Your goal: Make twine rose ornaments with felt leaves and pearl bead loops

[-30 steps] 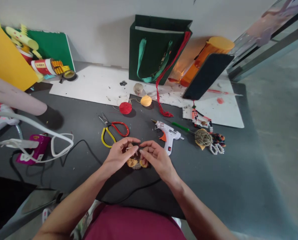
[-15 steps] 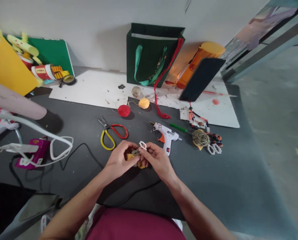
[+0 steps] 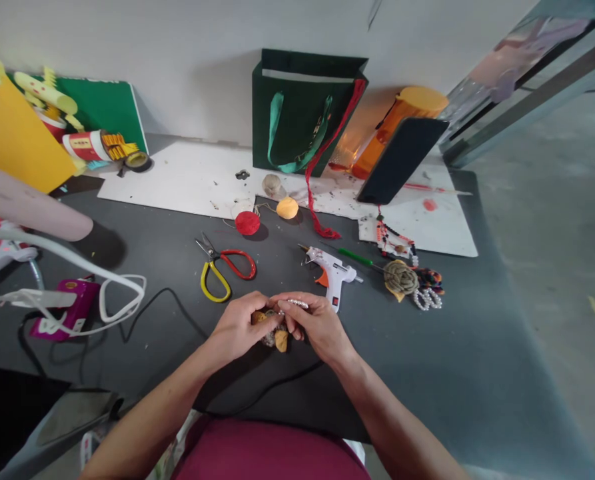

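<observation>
Holding flower (image 3: 280,340) and beads (image 3: 300,303): left hand (image 3: 240,325), right hand (image 3: 321,325).

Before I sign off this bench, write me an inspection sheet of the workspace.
Surface: dark table with small specks; white board stained.
Job's things: flower piece and pearls in hand; scissors lie with blades apart; glue gun on its side.
Clutter: red ball, yellow ball, green bag, and phone propped upright at a tilt.
Grippers: bare hands; left hand on the flower piece, right hand pinching the pearls.
Cables: white cable loops by the purple socket block; a black cable passes near the forearms.
Surroundings: pale wall behind, floor at right; spills on it, nothing seen.
</observation>
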The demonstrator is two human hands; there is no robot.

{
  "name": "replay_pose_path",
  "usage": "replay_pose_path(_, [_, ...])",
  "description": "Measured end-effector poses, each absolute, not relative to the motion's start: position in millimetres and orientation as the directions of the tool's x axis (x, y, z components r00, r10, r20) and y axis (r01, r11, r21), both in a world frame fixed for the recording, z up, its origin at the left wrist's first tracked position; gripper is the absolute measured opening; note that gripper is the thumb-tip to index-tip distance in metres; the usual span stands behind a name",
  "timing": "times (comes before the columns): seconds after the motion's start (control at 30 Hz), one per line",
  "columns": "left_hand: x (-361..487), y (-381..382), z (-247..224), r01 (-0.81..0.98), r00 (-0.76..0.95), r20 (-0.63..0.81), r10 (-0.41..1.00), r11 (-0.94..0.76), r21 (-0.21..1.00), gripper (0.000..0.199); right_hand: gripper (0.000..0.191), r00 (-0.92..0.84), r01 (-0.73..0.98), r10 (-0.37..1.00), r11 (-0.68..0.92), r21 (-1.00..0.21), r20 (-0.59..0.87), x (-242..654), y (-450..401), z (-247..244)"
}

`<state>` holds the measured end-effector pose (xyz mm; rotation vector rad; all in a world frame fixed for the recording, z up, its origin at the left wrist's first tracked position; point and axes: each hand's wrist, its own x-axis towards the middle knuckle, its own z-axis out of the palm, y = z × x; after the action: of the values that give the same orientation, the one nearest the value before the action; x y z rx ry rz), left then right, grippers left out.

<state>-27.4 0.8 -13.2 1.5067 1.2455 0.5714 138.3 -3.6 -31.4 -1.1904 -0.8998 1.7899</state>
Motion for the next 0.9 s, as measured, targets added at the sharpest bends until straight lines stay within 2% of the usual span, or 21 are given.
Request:
replay_pose_path(0.1, [-28, 1, -13, 0.286, 0.350, -0.338, 0.874, 0.244, 0.927, 0.017, 0.035, -0.260, -0.237, 0.892, -0.430, -0.871, -0.370, 139, -3, -28])
replay_pose_path(0.23, [-26, 3, -13, 0.051, 0.288, -0.453, 0.844, 0.459, 0.887, 0.031, 0.052, -0.234, -0.333, 0.899, -0.432, -0.838, -0.370, 140, -2, -23])
replay_pose_path(0.33, [-26, 4, -13, -0.044, 0.294, -0.478, 0.827, 0.512, 0.858, 0.035, 0.048, -0.226, -0.378, 0.904, -0.425, -0.822, -0.363, 142, -1, -23])
replay_pose_path(0.4, [-27, 5, -13, -0.023, 0.335, -0.483, 0.809, 0.520, 0.854, 0.035, 0.041, -0.220, -0.374, 0.913, -0.405, -0.834, -0.345, 143, -1, -23])
replay_pose_path(0.53, [-31, 5, -13, 0.118, 0.385, -0.450, 0.805, 0.441, 0.890, 0.029, 0.027, -0.194, -0.318, 0.947, -0.309, -0.896, -0.258, 147, -3, -20])
replay_pose_path(0.7, [-31, 2, -11, 0.357, 0.397, -0.300, 0.867, 0.155, 0.921, 0.015, 0.022, -0.266, -0.220, 0.944, -0.256, -0.941, -0.194, 150, -4, -10])
replay_pose_path(0.83, [-30, 1, -12, 0.364, 0.414, -0.272, 0.869, 0.116, 0.924, 0.014, 0.024, -0.278, -0.207, 0.943, -0.244, -0.947, -0.182, 150, -4, -10])
replay_pose_path(0.9, [-29, 0, -15, 0.373, 0.358, -0.235, 0.904, 0.092, 0.923, 0.022, 0.025, -0.283, -0.210, 0.944, -0.234, -0.949, -0.171, 149, -4, -12])
